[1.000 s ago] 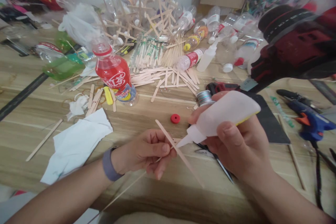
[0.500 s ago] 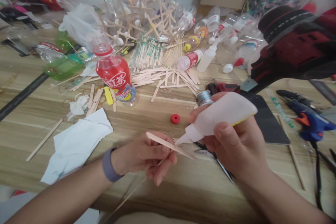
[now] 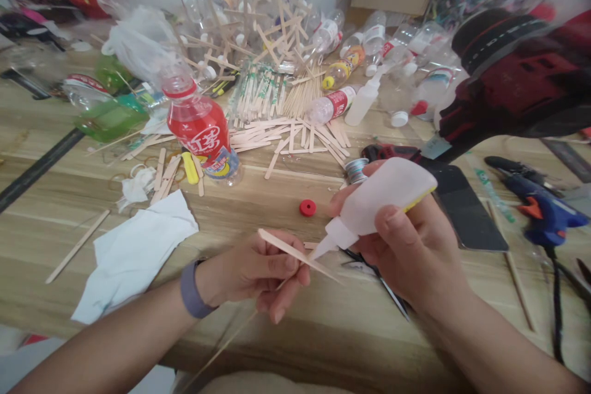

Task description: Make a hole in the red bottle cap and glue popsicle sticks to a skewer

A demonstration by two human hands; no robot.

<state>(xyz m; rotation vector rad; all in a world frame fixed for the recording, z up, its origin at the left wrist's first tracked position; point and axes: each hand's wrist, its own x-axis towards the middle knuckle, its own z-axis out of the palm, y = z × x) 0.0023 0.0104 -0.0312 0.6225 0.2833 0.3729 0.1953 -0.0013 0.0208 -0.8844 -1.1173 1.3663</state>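
My left hand (image 3: pixel 265 268) pinches a flat wooden craft stick (image 3: pixel 289 249) together with a thin wooden skewer (image 3: pixel 226 345) that runs down toward the front edge. My right hand (image 3: pixel 406 240) is wrapped round a white squeeze glue bottle (image 3: pixel 385 194), tilted with its nozzle down. The nozzle tip is at the craft stick, close to my left fingers; whether it touches is hard to tell. A red cap (image 3: pixel 307 207) lies on the table just beyond my hands. Scissors (image 3: pixel 383 280) lie partly hidden beneath my right hand.
A red-labelled drink bottle (image 3: pixel 203 129) stands at left, behind white paper (image 3: pixel 138 252). Loose craft sticks (image 3: pixel 263 135) and several plastic bottles (image 3: pixel 327 37) crowd the back. On the right are a red-black power tool (image 3: pixel 512 80), a dark phone-like slab (image 3: pixel 471 212) and a blue glue gun (image 3: pixel 549 209).
The glue bottle has shifted slightly left and tilted more steeply in my right hand. My left hand, craft stick and skewer have hardly moved.
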